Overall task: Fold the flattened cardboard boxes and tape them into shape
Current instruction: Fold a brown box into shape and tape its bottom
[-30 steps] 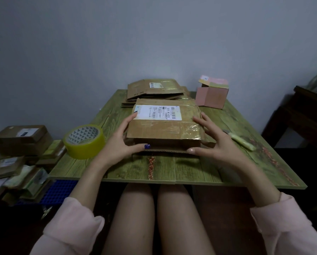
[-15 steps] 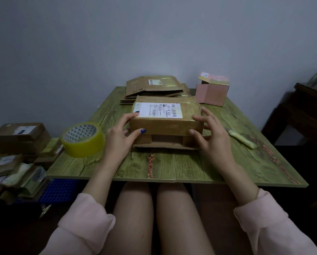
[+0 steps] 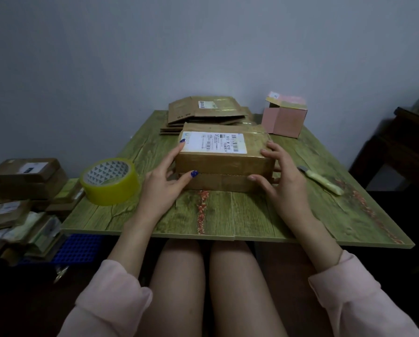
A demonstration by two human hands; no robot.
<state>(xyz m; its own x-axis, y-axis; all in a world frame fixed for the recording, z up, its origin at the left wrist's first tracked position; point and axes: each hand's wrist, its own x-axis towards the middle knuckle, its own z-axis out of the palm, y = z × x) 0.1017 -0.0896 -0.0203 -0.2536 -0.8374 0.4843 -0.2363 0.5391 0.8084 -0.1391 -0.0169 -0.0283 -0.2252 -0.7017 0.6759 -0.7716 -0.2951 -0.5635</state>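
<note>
A brown cardboard box (image 3: pixel 224 162) with a white shipping label on top stands in the middle of the green wooden table (image 3: pixel 228 215), its near flaps folded shut. My left hand (image 3: pixel 166 177) grips its left end, thumb pressed on the front flap seam. My right hand (image 3: pixel 280 177) clasps the right end, thumb on the lower front flap. A roll of yellow tape (image 3: pixel 110 181) sits to the left of the box. A stack of flattened boxes (image 3: pixel 207 113) lies behind it.
A pink folded box (image 3: pixel 285 117) stands at the back right. A utility knife (image 3: pixel 321 182) lies right of my right hand. Piles of cardboard boxes (image 3: pixel 26 190) sit on the floor to the left. Dark furniture (image 3: pixel 408 147) stands at the right.
The box's front flaps have been pushed from hanging open to closed against each other. Both hands shifted inward along the box ends, thumbs now on the front face.
</note>
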